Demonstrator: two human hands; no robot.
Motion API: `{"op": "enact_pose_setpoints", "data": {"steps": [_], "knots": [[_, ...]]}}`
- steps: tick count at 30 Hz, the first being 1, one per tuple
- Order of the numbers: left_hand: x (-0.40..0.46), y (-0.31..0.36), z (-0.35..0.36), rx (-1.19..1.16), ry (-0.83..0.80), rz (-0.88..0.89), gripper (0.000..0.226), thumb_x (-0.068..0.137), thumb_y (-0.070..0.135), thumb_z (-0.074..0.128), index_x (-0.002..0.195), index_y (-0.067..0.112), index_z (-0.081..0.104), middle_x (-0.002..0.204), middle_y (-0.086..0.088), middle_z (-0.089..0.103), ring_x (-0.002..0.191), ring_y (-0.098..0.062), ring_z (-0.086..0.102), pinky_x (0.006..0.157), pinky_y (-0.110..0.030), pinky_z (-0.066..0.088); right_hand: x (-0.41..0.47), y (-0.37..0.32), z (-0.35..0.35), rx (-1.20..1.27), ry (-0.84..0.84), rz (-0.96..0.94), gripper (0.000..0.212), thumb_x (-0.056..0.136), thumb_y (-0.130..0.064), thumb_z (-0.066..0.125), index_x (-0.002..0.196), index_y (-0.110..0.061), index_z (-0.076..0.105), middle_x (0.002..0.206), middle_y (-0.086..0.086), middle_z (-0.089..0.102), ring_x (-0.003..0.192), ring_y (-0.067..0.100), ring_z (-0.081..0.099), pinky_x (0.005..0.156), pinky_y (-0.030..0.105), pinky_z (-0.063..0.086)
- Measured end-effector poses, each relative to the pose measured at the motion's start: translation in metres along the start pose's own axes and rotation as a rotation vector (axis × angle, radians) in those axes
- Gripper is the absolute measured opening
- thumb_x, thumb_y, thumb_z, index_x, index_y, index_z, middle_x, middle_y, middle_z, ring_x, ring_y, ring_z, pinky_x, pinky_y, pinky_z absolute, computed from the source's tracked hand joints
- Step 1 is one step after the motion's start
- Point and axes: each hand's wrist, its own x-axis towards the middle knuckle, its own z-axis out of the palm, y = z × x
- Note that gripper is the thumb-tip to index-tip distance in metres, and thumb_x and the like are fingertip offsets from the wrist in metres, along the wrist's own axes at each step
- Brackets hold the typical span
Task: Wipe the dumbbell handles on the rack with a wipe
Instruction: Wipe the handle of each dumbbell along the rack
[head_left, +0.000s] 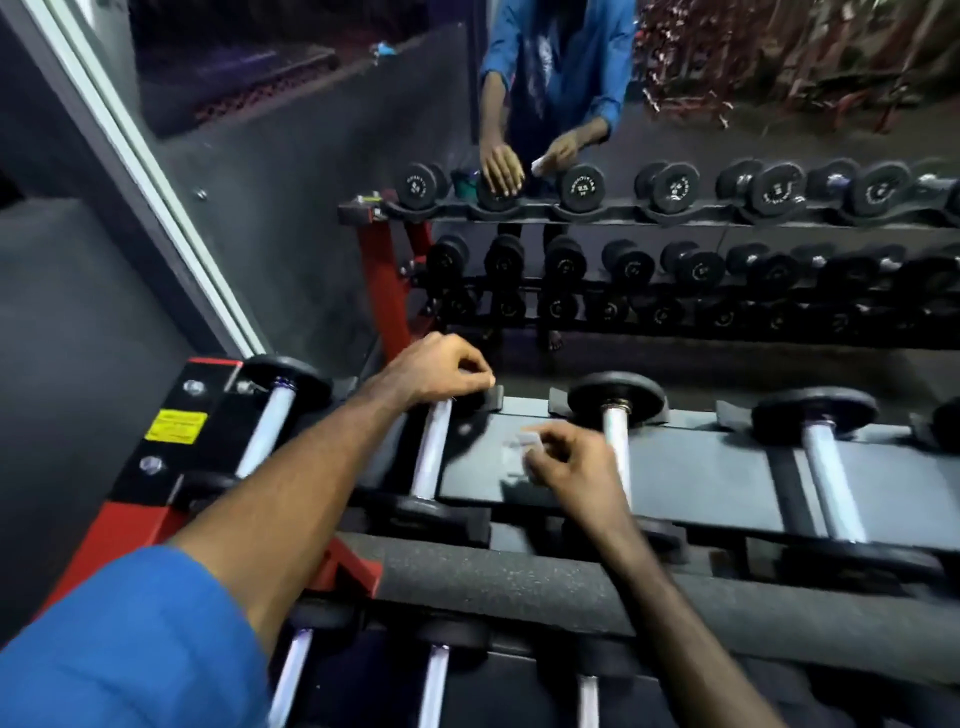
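Blue sleeve low at left; both hands over the top tier of the dumbbell rack.

Right hand pinches a small white wipe between the second dumbbell handle and the third handle, touching neither. Left hand curls over the far end of the second handle. A mirror behind reflects the rack and both hands.

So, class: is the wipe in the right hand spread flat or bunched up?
Bunched up: the wipe is a small crumpled wad pinched in the right hand, held above the rack.
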Motion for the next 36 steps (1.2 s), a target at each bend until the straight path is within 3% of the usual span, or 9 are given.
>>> {"op": "enact_pose_setpoints", "data": {"steps": [3, 7, 14, 17, 20, 25, 28, 31, 36], "knots": [[-0.002, -0.014, -0.014, -0.038, -0.044, 0.049, 0.029, 0.091, 0.059, 0.074, 0.099, 0.034, 0.085, 0.076, 0.018, 0.077, 0.072, 0.005, 0.068, 0.074, -0.020, 0.052, 0.013, 0.003, 0.058, 0.020, -0.022, 0.127, 0.016, 0.074, -0.026, 0.061, 0.077, -0.024, 0.076, 0.072, -0.005, 0.075, 0.066, 0.004, 0.063, 0.072, 0.041, 0.060], [0.007, -0.020, -0.024, -0.092, -0.159, 0.112, 0.032, 0.101, 0.058, 0.066, 0.103, 0.033, 0.086, 0.047, 0.021, 0.059, 0.048, 0.007, 0.053, 0.049, -0.011, 0.034, 0.020, -0.005, 0.102, -0.033, 0.031, 0.237, 0.012, 0.082, -0.010, 0.062, 0.080, -0.005, 0.073, 0.064, -0.007, 0.061, 0.058, 0.004, 0.051, 0.061, 0.030, 0.047], [0.024, -0.045, 0.001, -0.213, -0.172, 0.213, 0.026, 0.098, 0.057, 0.062, 0.099, 0.045, 0.085, 0.055, 0.009, 0.064, 0.053, -0.002, 0.053, 0.062, -0.025, 0.040, 0.018, -0.007, 0.122, -0.117, 0.143, 0.383, 0.024, 0.084, -0.006, 0.063, 0.061, -0.012, 0.058, 0.054, -0.008, 0.044, 0.053, 0.005, 0.039, 0.054, 0.030, 0.033], [0.022, -0.046, -0.001, -0.227, -0.168, 0.222, 0.029, 0.096, 0.061, 0.056, 0.099, 0.051, 0.083, 0.050, 0.013, 0.059, 0.060, -0.004, 0.055, 0.069, -0.029, 0.043, 0.034, -0.012, 0.118, -0.235, 0.299, 0.309, 0.020, 0.089, -0.017, 0.063, 0.074, -0.004, 0.066, 0.056, -0.003, 0.053, 0.056, 0.007, 0.047, 0.054, 0.034, 0.042], [0.021, -0.044, -0.003, -0.198, -0.159, 0.227, 0.028, 0.099, 0.057, 0.056, 0.102, 0.049, 0.083, 0.052, 0.019, 0.055, 0.078, -0.016, 0.058, 0.079, -0.032, 0.046, 0.038, -0.018, 0.120, -0.133, 0.163, 0.362, 0.019, 0.082, -0.021, 0.068, 0.070, -0.006, 0.066, 0.057, -0.003, 0.055, 0.054, 0.010, 0.049, 0.053, 0.034, 0.045], [0.022, -0.042, 0.000, -0.174, -0.143, 0.223, 0.028, 0.099, 0.062, 0.054, 0.102, 0.053, 0.081, 0.058, 0.016, 0.055, 0.099, -0.025, 0.069, 0.084, -0.034, 0.047, 0.024, -0.025, 0.132, 0.476, 0.056, 0.619, 0.020, 0.083, 0.012, 0.052, 0.088, 0.010, 0.071, 0.076, 0.020, 0.063, 0.060, 0.021, 0.063, 0.056, 0.030, 0.056], [0.020, -0.043, 0.000, -0.172, -0.122, 0.207, 0.028, 0.099, 0.062, 0.054, 0.103, 0.053, 0.081, 0.054, 0.017, 0.056, 0.099, -0.024, 0.069, 0.081, -0.031, 0.046, 0.047, -0.035, 0.132, 0.592, 0.021, 0.618, 0.034, 0.087, 0.010, 0.045, 0.102, 0.008, 0.075, 0.087, 0.021, 0.075, 0.075, 0.028, 0.074, 0.059, 0.030, 0.060], [0.017, -0.042, -0.002, -0.179, -0.122, 0.198, 0.028, 0.099, 0.062, 0.054, 0.103, 0.054, 0.081, 0.047, 0.021, 0.054, 0.099, -0.028, 0.070, 0.078, -0.032, 0.044, 0.062, -0.040, 0.129, 0.604, 0.021, 0.605, 0.043, 0.085, 0.014, 0.034, 0.100, 0.005, 0.073, 0.083, 0.023, 0.071, 0.060, 0.022, 0.071, 0.052, 0.030, 0.059], [0.014, -0.038, -0.004, -0.170, -0.117, 0.185, 0.028, 0.100, 0.061, 0.054, 0.104, 0.054, 0.081, 0.049, 0.026, 0.055, 0.100, -0.027, 0.068, 0.081, -0.032, 0.044, 0.019, -0.013, 0.116, 0.612, -0.108, 0.621, 0.028, 0.087, 0.018, 0.056, 0.110, 0.017, 0.071, 0.108, 0.037, 0.070, 0.082, 0.034, 0.074, 0.070, 0.034, 0.066]]}}
